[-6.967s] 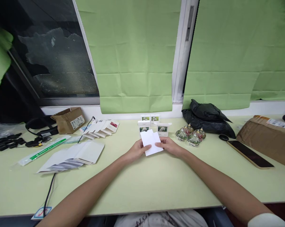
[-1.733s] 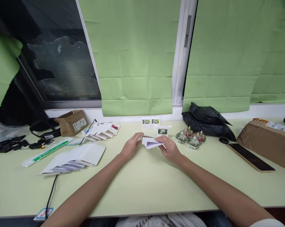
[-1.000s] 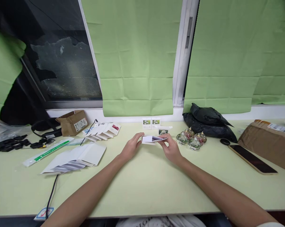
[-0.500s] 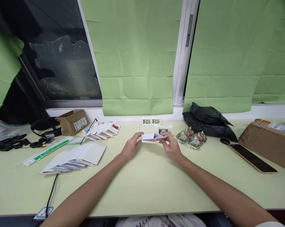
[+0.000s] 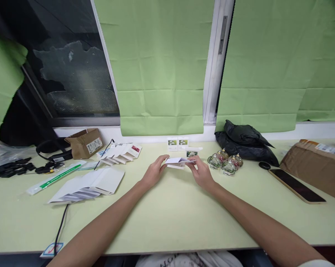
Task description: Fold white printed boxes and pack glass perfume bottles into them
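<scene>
A small white cardboard box [image 5: 177,162], partly folded with flaps standing out, is held just above the table between both hands. My left hand [image 5: 153,172] pinches its left end between thumb and fingers. On the other side, my right hand [image 5: 203,174] grips the flap at the right end. Behind it stand two small white boxes [image 5: 172,145] with flower pictures, side by side against the wall. A further white box with a flower picture [image 5: 191,153] is partly hidden behind my right hand.
Flattened white boxes [image 5: 108,180] are stacked at left, with more cartons [image 5: 123,152] behind. Wrapped baubles [image 5: 225,162], a black plastic bag [image 5: 246,144], a phone [image 5: 297,186] and a brown parcel [image 5: 314,163] are on the right. An open brown box [image 5: 85,144] stands back left.
The box between my hands has tilted and its flaps look differently folded, with its underside opening more visible. Both hands stay almost where they were.
</scene>
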Motion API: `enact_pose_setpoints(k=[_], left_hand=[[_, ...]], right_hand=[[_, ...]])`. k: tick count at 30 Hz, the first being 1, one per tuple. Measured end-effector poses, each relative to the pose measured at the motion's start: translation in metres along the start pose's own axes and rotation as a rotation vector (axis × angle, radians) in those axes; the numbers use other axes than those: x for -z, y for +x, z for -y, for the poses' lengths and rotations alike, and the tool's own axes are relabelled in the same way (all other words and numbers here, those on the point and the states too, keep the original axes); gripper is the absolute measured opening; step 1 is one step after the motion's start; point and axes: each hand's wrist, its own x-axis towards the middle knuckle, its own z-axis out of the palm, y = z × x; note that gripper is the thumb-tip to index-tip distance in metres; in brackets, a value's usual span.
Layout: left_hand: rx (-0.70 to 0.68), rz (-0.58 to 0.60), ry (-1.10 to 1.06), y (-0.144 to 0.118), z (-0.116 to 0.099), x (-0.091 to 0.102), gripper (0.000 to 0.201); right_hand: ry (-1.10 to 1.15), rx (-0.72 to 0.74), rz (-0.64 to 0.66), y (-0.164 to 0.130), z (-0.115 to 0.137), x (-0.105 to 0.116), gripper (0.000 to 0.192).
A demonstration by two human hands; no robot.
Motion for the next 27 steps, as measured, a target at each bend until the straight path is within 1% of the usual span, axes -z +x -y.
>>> enact_pose_setpoints(k=[3,6,11,15,19,23,25,27], left_hand=[[-0.018,0.021,0.021,0.0005,-0.0027,0.0013,0.040],[-0.011,0.030,0.048,0.0010,-0.0042,0.0015,0.039],[0.024,0.032,0.076,0.0013,-0.0029,0.0011,0.039],[0.012,0.039,0.066,0.0009,-0.0006,0.0018,0.038],[-0.016,0.045,0.043,0.0001,-0.0005,0.0033,0.038],[-0.003,0.052,0.000,0.0001,-0.0023,0.0031,0.040],[-0.025,0.035,-0.032,0.0008,-0.0018,0.0016,0.041],[-0.093,0.009,-0.033,0.0018,0.0005,-0.0006,0.041]], right_hand=[[-0.065,0.065,-0.008,0.0000,-0.0017,0.0002,0.015],[-0.091,0.099,-0.011,0.0004,-0.0020,0.0009,0.015],[-0.074,0.074,0.015,-0.0002,-0.0027,0.0018,0.015],[-0.080,0.041,0.031,-0.0007,-0.0040,0.0015,0.017],[-0.102,0.050,0.012,0.0004,-0.0035,0.0024,0.018],[-0.134,0.085,-0.028,0.0016,-0.0023,0.0038,0.018],[-0.134,0.078,-0.035,0.0015,-0.0025,0.0040,0.020],[-0.125,0.043,-0.030,0.0012,-0.0037,0.0039,0.022]])
